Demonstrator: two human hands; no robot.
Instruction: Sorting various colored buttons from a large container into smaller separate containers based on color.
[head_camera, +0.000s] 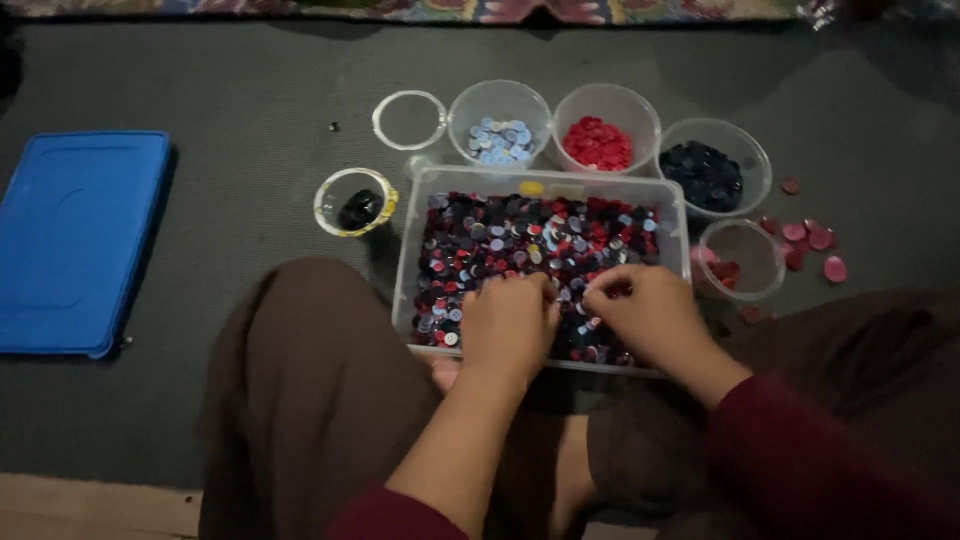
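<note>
Both hands work inside a clear rectangular tub (680, 215) heaped with mixed buttons (520, 245) in red, dark blue and white, sitting at the frame's centre on a grey floor mat (240, 90). The left hand (510, 322) lies palm-down on the heap, fingers curled; in the dim light I cannot tell whether it holds anything. The right hand (650, 312), just at its 3 o'clock, pinches its fingers narrowly, seemingly on a button. At 12 o'clock stand cups of pale blue buttons (500, 142), red buttons (598, 145) and dark buttons (703, 175); a blue lid (80, 240) lies at 9 o'clock.
</note>
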